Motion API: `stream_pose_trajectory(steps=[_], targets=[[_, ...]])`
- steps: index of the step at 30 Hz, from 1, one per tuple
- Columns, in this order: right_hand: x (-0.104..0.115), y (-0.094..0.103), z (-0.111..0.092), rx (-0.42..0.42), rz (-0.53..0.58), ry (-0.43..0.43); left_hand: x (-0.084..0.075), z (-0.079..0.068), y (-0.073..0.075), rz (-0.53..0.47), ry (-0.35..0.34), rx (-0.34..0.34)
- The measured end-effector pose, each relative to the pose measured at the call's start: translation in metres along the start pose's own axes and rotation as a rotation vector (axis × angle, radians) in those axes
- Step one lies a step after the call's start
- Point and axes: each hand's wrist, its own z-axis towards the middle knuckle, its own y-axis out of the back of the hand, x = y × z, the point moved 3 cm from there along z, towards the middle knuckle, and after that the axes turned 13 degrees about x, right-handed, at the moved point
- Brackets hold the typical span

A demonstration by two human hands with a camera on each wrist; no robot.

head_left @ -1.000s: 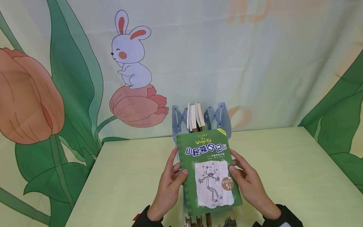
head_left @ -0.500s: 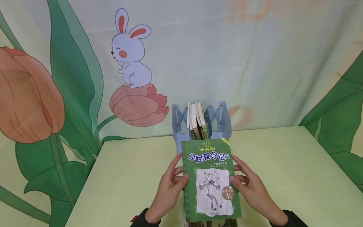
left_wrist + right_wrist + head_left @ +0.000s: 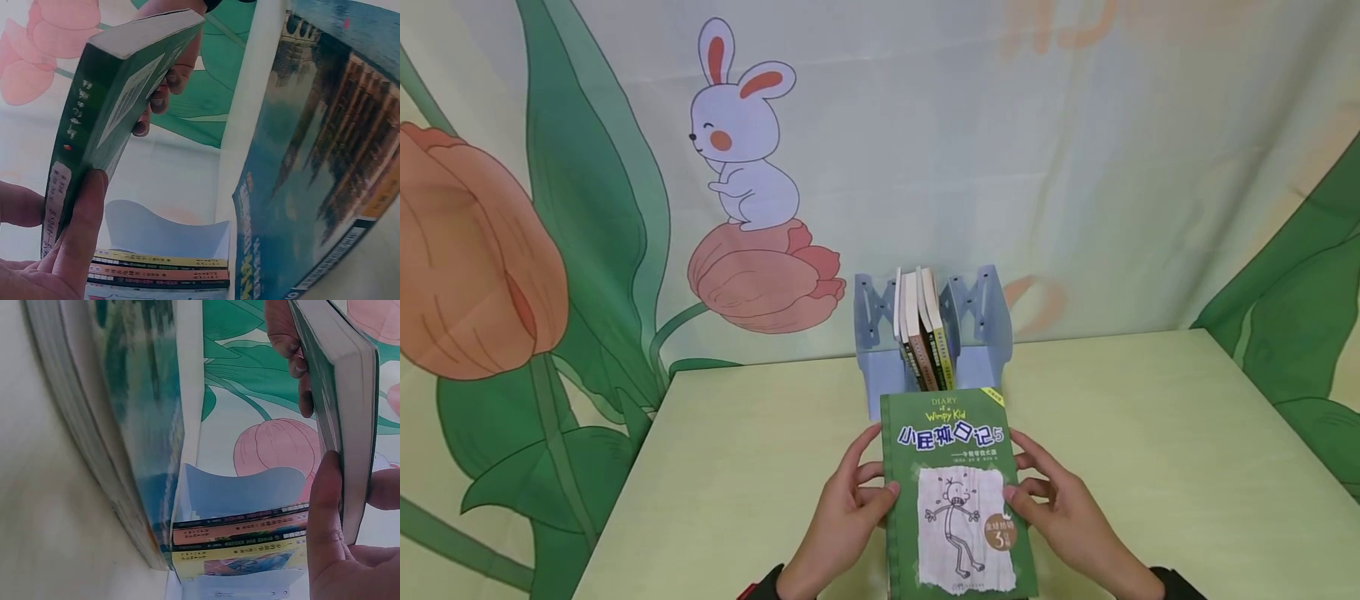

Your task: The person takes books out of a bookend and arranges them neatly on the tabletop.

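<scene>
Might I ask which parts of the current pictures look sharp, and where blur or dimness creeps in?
Head view: bright, fairly even light, the large title on the green book readable; left wrist view: dimmer, muted colours, small lettering on that book's spine soft; right wrist view: also dim, the cover of the lower book smeared by blur.

Head view: green book [image 3: 957, 442] partly obscures blue bookend [image 3: 996, 325], twelve o'clock; left sleeve [image 3: 769, 585] cropped, seven o'clock.
</scene>
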Motion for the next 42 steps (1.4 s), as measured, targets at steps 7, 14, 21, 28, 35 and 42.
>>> stream_pose_trajectory(steps=[7,14,21,28,35,42], targets=[[-0.009,-0.005,-0.004,0.013,-0.005,-0.053,0.012,-0.003,0.000,-0.008,0.023,0.026],[-0.019,-0.007,-0.007,0.049,-0.003,-0.095,0.023,-0.005,-0.002,-0.003,0.035,0.034],[-0.030,-0.006,-0.009,0.079,-0.023,-0.186,0.036,-0.005,-0.005,0.030,0.076,0.021],[-0.036,-0.008,-0.011,0.104,-0.037,-0.213,0.044,-0.005,-0.007,0.032,0.112,0.023],[-0.041,-0.011,-0.014,0.124,-0.044,-0.203,0.047,-0.006,-0.007,0.076,0.140,0.033],[-0.047,-0.014,-0.014,0.137,-0.074,-0.212,0.054,-0.007,-0.007,0.146,0.163,0.044]])
